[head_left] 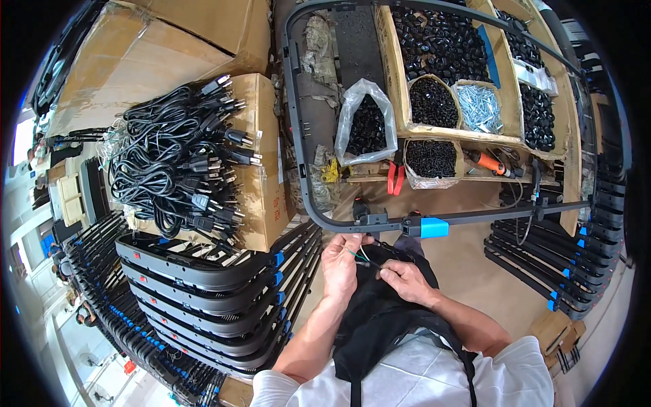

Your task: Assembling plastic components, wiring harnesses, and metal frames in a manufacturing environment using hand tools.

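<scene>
Just below the near bar of a black metal frame point(468, 218), my left hand point(340, 268) is closed in a pinch at thin green and white wires point(361, 255). To its right, my right hand point(409, 281) is closed on the black power cord point(378, 266) from which those wires seem to come. The exact ends of the wires are hidden by my left fingers. A small black bracket point(377, 219) sits on the bar above my left hand. Further right, a bright blue piece point(434, 228) is fixed on the same bar.
A pile of black power cords point(173, 159) lies on a cardboard box point(261, 163) at the left. Stacked black frames point(203, 308) stand at lower left. Ahead are parts bins point(444, 44), a bag of black pieces point(366, 125), silver screws point(479, 108), red-handled pliers point(395, 178) and an orange tool point(489, 163).
</scene>
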### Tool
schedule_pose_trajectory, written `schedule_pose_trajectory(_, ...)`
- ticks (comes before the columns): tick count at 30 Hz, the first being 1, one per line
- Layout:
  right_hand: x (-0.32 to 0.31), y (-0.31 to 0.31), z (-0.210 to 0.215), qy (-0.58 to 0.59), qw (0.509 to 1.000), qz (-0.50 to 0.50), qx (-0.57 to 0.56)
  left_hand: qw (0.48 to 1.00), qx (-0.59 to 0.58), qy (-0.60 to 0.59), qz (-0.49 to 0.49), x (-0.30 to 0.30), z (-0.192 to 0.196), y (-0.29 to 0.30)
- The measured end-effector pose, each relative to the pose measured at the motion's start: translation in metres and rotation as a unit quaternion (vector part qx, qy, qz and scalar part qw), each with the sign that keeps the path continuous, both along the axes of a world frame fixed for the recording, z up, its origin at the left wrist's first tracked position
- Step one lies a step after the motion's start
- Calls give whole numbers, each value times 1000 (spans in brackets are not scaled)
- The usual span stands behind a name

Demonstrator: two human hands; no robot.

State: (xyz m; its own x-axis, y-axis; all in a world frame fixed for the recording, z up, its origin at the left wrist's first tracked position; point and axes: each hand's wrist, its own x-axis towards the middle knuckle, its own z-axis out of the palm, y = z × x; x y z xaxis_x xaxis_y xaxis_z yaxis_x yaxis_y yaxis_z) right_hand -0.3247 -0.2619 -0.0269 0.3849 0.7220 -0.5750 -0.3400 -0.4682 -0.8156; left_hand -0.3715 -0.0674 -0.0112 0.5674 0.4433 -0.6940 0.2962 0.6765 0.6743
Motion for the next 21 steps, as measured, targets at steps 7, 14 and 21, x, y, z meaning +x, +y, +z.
schedule_pose_trajectory(7,7,2,5,5,1000,14,-25,999,50,-7,2,2,11,-2)
schedule_pose_trajectory(14,6,0,2,-8,999,13,-35,999,-35,3,20,2,2,4)
schedule_pose_trajectory(21,11,15,15,30,997,-27,-60,971,220,80,-52,-26,-13,-2)
